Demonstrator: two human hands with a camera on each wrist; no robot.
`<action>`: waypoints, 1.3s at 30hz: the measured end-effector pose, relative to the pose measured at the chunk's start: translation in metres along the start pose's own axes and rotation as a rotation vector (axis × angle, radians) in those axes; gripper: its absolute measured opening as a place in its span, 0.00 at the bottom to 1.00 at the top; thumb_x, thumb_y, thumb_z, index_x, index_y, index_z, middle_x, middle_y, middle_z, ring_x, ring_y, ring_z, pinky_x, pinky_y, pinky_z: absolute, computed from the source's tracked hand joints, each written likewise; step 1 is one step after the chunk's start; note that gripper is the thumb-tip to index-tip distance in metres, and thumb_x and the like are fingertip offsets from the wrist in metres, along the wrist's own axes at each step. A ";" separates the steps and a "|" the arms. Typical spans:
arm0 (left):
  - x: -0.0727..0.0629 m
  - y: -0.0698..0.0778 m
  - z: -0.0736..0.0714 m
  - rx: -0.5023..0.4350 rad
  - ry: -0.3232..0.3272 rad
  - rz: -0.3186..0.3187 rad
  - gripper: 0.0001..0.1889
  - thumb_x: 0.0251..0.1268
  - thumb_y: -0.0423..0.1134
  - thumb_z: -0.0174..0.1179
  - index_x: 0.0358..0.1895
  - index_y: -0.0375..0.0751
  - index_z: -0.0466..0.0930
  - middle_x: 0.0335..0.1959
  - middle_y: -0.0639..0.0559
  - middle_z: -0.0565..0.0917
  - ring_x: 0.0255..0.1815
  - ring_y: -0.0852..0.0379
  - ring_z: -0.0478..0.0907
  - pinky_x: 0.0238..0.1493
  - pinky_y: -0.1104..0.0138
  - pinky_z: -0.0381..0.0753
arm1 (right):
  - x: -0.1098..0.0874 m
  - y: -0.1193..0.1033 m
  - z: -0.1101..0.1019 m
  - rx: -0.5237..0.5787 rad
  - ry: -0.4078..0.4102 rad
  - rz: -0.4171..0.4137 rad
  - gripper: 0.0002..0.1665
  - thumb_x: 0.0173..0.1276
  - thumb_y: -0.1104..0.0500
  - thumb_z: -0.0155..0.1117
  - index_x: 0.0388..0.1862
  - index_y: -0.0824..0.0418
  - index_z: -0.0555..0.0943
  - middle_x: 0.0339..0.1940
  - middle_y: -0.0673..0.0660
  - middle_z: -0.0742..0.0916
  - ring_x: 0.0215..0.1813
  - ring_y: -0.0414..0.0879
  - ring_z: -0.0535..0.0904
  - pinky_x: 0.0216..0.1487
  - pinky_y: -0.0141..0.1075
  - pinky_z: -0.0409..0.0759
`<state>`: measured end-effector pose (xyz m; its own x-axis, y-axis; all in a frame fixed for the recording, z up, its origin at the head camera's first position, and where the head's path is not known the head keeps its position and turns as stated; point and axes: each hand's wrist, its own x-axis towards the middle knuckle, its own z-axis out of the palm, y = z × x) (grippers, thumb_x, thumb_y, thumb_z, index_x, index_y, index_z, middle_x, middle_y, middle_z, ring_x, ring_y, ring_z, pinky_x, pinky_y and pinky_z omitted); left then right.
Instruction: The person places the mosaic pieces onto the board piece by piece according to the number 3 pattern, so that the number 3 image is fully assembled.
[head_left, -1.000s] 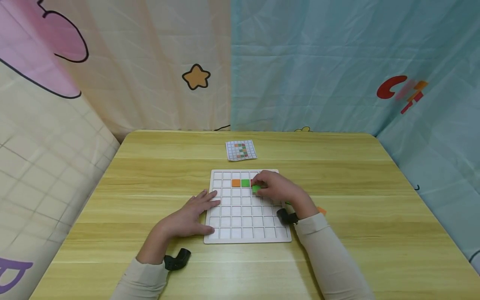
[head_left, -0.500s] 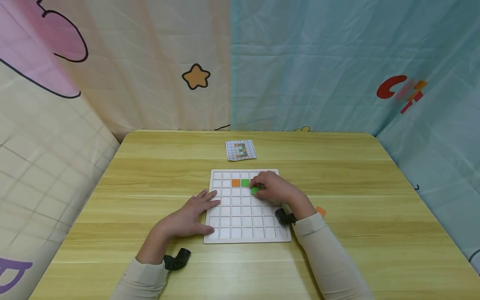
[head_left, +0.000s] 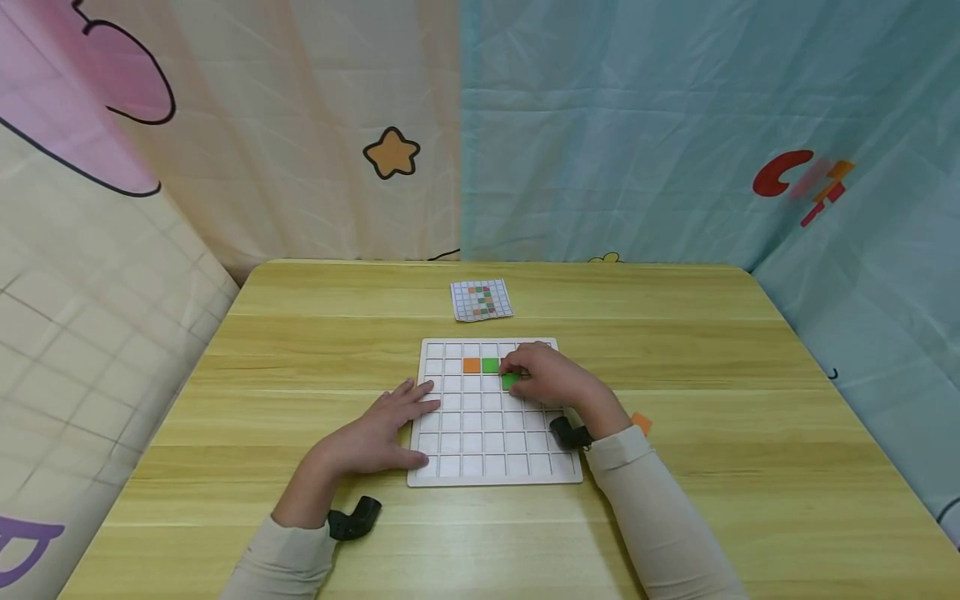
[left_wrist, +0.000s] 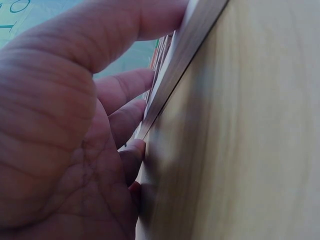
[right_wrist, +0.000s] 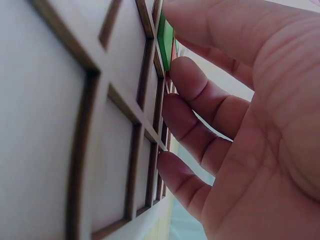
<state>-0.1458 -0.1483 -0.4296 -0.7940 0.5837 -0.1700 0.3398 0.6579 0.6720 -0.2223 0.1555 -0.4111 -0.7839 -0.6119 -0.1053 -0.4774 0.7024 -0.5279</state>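
Pinching a green square tile (head_left: 510, 381) by its edge, the right hand (head_left: 551, 375) has thumb and fingertips close together, the tile at their tips against the white grid board (head_left: 495, 482); whether it sits fully in a cell cannot be told. It lies one row nearer the person than the orange square tile (head_left: 472, 366). The left hand (head_left: 375, 437), fingers spread, rests on the board's left edge.
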 end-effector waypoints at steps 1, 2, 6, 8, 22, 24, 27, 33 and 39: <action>0.000 0.000 0.000 0.000 0.000 0.000 0.42 0.55 0.43 0.71 0.75 0.42 0.65 0.80 0.50 0.54 0.80 0.41 0.38 0.76 0.43 0.38 | 0.000 0.000 0.000 0.000 0.001 0.002 0.13 0.65 0.65 0.68 0.48 0.57 0.84 0.43 0.49 0.83 0.46 0.46 0.74 0.54 0.43 0.73; 0.000 0.000 0.000 -0.001 -0.001 0.000 0.42 0.55 0.43 0.71 0.75 0.42 0.65 0.80 0.50 0.54 0.80 0.41 0.38 0.76 0.43 0.38 | 0.000 0.000 0.000 -0.001 0.002 -0.001 0.12 0.65 0.64 0.68 0.48 0.57 0.84 0.43 0.49 0.83 0.46 0.46 0.74 0.54 0.43 0.73; -0.001 0.000 -0.001 -0.004 -0.003 0.005 0.42 0.55 0.43 0.71 0.75 0.41 0.65 0.80 0.49 0.53 0.80 0.41 0.37 0.75 0.43 0.38 | 0.000 0.000 -0.001 0.009 0.005 -0.002 0.13 0.66 0.64 0.67 0.49 0.58 0.84 0.45 0.50 0.83 0.47 0.46 0.75 0.54 0.43 0.74; -0.001 0.000 -0.002 -0.006 -0.005 0.009 0.42 0.56 0.43 0.71 0.75 0.41 0.65 0.80 0.49 0.53 0.80 0.41 0.37 0.75 0.43 0.38 | -0.001 -0.001 -0.002 0.023 0.004 0.015 0.13 0.67 0.64 0.67 0.50 0.59 0.84 0.46 0.50 0.83 0.48 0.46 0.76 0.54 0.43 0.76; 0.000 -0.001 0.000 0.000 -0.009 0.019 0.42 0.56 0.44 0.71 0.75 0.41 0.64 0.80 0.48 0.53 0.80 0.40 0.37 0.75 0.43 0.37 | -0.025 0.015 -0.019 0.121 0.077 0.185 0.15 0.69 0.59 0.67 0.54 0.57 0.82 0.47 0.53 0.82 0.49 0.50 0.75 0.53 0.45 0.76; 0.000 -0.001 -0.001 0.004 -0.009 0.009 0.42 0.56 0.43 0.71 0.75 0.42 0.64 0.80 0.49 0.53 0.80 0.41 0.37 0.76 0.44 0.37 | -0.031 0.018 -0.023 0.131 0.094 0.190 0.16 0.69 0.59 0.67 0.54 0.59 0.82 0.49 0.54 0.82 0.51 0.51 0.75 0.55 0.47 0.76; -0.001 -0.001 -0.001 0.001 -0.011 -0.003 0.42 0.56 0.43 0.71 0.75 0.42 0.64 0.80 0.50 0.52 0.81 0.42 0.37 0.76 0.45 0.37 | -0.038 0.023 -0.028 0.144 0.112 0.201 0.17 0.69 0.60 0.65 0.56 0.61 0.81 0.52 0.57 0.82 0.53 0.53 0.75 0.57 0.49 0.76; -0.001 -0.002 -0.001 0.001 -0.008 0.015 0.42 0.56 0.44 0.71 0.75 0.41 0.64 0.80 0.48 0.53 0.80 0.40 0.37 0.75 0.43 0.38 | -0.050 0.035 -0.035 0.163 0.126 0.247 0.18 0.69 0.59 0.66 0.57 0.61 0.80 0.53 0.58 0.81 0.55 0.54 0.74 0.59 0.50 0.75; 0.000 -0.003 -0.001 0.018 -0.008 0.022 0.42 0.56 0.44 0.70 0.75 0.42 0.64 0.80 0.49 0.52 0.81 0.43 0.36 0.76 0.45 0.37 | -0.063 0.048 -0.038 0.164 0.115 0.244 0.18 0.69 0.60 0.66 0.57 0.62 0.80 0.54 0.59 0.82 0.57 0.56 0.74 0.61 0.53 0.73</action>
<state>-0.1469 -0.1507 -0.4309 -0.7824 0.6015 -0.1612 0.3659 0.6535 0.6626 -0.2109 0.2411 -0.3976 -0.9116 -0.3808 -0.1547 -0.2063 0.7495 -0.6290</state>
